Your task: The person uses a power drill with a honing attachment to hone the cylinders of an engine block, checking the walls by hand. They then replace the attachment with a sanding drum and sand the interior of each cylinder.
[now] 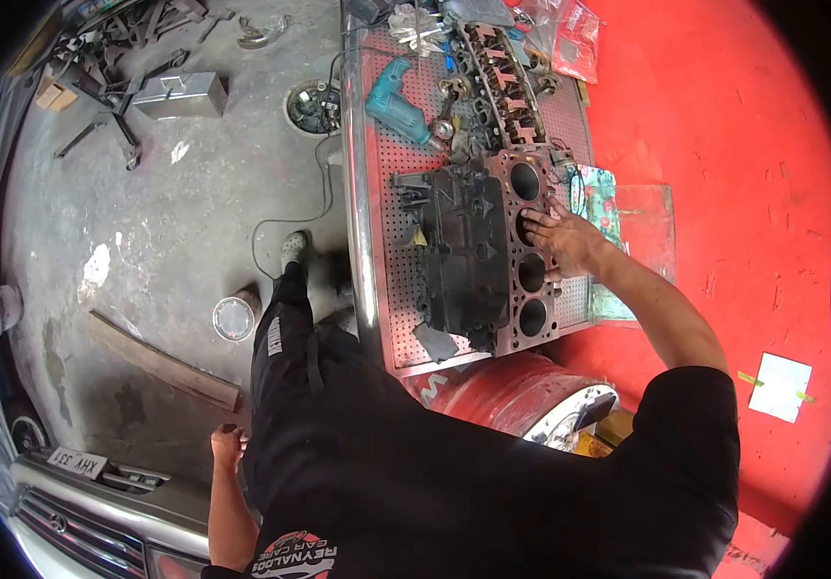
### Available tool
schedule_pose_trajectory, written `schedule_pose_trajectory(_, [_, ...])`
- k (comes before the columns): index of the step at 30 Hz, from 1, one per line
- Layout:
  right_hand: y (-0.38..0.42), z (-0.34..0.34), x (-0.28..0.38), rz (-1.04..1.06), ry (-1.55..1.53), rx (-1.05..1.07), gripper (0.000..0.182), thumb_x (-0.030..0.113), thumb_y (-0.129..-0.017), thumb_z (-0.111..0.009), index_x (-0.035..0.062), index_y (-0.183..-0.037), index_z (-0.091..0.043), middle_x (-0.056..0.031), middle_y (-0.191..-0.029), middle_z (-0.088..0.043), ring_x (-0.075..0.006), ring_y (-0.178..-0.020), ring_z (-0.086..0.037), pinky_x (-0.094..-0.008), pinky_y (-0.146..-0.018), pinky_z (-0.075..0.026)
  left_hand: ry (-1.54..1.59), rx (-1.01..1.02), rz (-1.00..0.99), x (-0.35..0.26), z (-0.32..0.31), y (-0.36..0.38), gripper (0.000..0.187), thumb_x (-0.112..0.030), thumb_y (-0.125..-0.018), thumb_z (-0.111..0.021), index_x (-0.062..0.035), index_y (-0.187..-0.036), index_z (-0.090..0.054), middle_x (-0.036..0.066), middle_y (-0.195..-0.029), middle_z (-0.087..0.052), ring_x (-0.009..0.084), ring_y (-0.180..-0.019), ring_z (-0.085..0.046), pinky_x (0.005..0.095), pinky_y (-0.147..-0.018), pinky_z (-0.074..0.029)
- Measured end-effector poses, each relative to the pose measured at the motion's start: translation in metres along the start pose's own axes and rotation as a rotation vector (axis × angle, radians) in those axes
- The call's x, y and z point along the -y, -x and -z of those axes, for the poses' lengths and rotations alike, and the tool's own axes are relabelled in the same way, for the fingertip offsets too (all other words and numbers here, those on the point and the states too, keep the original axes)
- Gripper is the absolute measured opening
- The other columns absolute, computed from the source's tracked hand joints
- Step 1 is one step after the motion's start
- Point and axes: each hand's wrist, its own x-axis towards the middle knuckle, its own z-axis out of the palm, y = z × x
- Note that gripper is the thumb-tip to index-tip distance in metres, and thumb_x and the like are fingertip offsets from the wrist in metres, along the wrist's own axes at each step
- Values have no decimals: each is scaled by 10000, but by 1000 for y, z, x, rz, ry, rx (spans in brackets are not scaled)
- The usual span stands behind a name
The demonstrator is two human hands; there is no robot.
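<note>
My right hand lies with its fingers spread on the top face of a dark engine block, beside the round cylinder bores, and some fingertips reach over a bore's edge. The block rests on a perforated metal bench. My left hand hangs low at my side, away from the bench, its fingers curled; whether anything is in them is too small to make out. Just beyond the block lies a cylinder head, with a teal power drill to its left.
A red drum stands under the bench's near end. On the floor are a bucket, a wooden plank, a metal toolbox and a cable. A car front is at lower left, a red wall at right.
</note>
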Motion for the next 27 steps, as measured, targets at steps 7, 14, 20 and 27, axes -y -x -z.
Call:
schedule_pose_trajectory(7, [5, -8, 3, -43, -110, -43, 883, 546, -778, -751, 62, -1472, -496, -79, -1575, -444, -214, -1516, -312, -550, -1226, -247, -149, -40, -170, 26, -13, -9, 255, -85, -839, -668, 75, -1036, -693, 177, -927, -731, 219, -719, -710, 312, -616, -541])
schedule_pose_trajectory(14, [14, 2, 5, -86, -228, -20, 882, 468, -766, -784, 53, -1480, -476, -102, -1580, -422, -226, -1499, -341, -514, -1216, -293, 35, 23, 9, -4, -12, -2, 308, -52, -891, -642, 59, -1178, -638, 160, -810, -679, 207, -606, -652, 300, -469, -441])
schedule_pose_trajectory(20, [20, 3, 8, -111, -301, -58, 864, 421, -753, -797, 45, -1467, -487, -111, -1568, -437, -246, -1486, -359, -517, -1202, -317, 90, 35, 59, -7, -7, -8, 300, -43, -896, -631, 53, -1181, -623, 133, -753, -650, 175, -535, -598, 279, -417, -386])
schedule_pose_trajectory(27, [28, 6, 10, -104, -286, -108, 788, 372, -771, -780, 39, -1433, -515, -109, -1519, -485, -267, -1455, -392, -501, -1194, -329, 7, 44, 26, -20, -9, -1, 293, -44, -897, -624, 55, -1173, -623, 99, -720, -619, 152, -524, -556, 276, -423, -372])
